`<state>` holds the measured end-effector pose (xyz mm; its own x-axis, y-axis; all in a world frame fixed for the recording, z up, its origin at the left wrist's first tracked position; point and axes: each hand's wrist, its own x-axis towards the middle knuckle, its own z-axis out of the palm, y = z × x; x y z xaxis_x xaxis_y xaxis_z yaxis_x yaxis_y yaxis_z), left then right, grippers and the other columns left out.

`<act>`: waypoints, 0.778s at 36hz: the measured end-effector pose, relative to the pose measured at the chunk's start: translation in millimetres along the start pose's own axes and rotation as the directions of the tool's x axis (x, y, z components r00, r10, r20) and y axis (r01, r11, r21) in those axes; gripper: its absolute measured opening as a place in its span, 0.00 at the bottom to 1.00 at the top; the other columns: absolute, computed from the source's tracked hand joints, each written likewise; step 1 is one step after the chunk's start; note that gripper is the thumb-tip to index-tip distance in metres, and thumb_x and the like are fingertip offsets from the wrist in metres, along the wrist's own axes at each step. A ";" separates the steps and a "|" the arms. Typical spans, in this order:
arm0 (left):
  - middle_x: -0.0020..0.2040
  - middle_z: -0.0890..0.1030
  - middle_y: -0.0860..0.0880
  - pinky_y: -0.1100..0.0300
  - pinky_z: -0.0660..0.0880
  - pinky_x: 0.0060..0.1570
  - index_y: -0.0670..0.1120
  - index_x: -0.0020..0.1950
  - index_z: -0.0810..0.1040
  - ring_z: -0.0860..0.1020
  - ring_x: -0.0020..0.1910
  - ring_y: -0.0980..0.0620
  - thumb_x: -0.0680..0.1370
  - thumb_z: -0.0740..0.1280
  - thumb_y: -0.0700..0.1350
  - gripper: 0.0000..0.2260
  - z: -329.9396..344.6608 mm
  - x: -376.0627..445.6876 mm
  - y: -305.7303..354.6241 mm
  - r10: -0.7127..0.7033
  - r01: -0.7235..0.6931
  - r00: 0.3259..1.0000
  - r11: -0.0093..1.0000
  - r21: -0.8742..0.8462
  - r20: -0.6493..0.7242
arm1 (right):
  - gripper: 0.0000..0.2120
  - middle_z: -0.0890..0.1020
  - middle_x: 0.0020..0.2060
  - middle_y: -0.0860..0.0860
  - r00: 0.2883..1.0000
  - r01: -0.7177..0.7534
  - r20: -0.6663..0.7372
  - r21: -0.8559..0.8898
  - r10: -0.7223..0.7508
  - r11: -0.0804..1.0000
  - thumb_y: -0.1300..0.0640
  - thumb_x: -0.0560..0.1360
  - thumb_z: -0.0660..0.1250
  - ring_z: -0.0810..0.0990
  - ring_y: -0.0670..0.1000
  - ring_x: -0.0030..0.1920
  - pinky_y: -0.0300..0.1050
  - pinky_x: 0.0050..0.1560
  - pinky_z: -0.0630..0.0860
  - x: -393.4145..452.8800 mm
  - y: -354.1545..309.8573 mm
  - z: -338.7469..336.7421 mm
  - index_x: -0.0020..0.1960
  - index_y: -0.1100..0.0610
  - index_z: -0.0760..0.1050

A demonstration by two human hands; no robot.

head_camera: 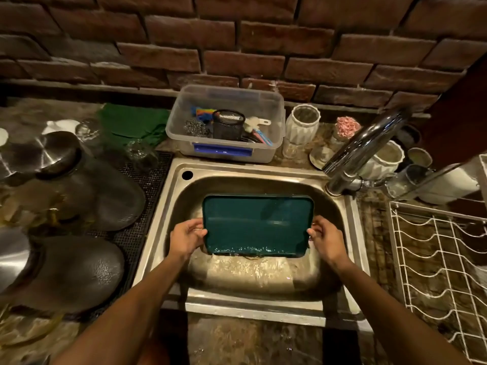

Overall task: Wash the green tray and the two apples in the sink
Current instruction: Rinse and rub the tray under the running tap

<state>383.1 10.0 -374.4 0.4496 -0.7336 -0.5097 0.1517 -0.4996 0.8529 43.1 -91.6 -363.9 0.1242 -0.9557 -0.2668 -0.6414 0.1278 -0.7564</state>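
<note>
The green tray (257, 225) is a dark teal rectangle held over the steel sink (168, 206), tilted so its near edge dips down, with water pooled and dripping along that edge. My left hand (185, 239) grips its left side and my right hand (326, 239) grips its right side. Water lies in the sink basin below the tray. No apples show anywhere in view.
The chrome faucet (361, 151) arches in from the right. Behind the sink stands a clear plastic box (226, 122) of scrubbers and brushes. Upturned steel bowls (79, 270) and glass jars fill the left mat. A white wire dish rack (442, 264) sits right.
</note>
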 end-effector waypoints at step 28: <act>0.36 0.75 0.45 0.68 0.70 0.19 0.39 0.47 0.75 0.75 0.25 0.59 0.78 0.62 0.26 0.09 -27.4 -90.2 86.6 -0.115 0.090 0.979 0.985 0.150 0.167 | 0.17 0.83 0.52 0.63 0.954 -0.284 0.136 0.105 0.269 0.953 0.67 0.80 0.65 0.80 0.56 0.49 0.53 0.55 0.79 -54.1 -72.6 -74.6 0.68 0.69 0.74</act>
<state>379.8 45.6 -251.5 0.2759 -0.7380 -0.6158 0.0572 -0.6270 0.7769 26.4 -68.9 -250.0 0.0491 -0.8408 -0.5391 -0.5673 0.4207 -0.7079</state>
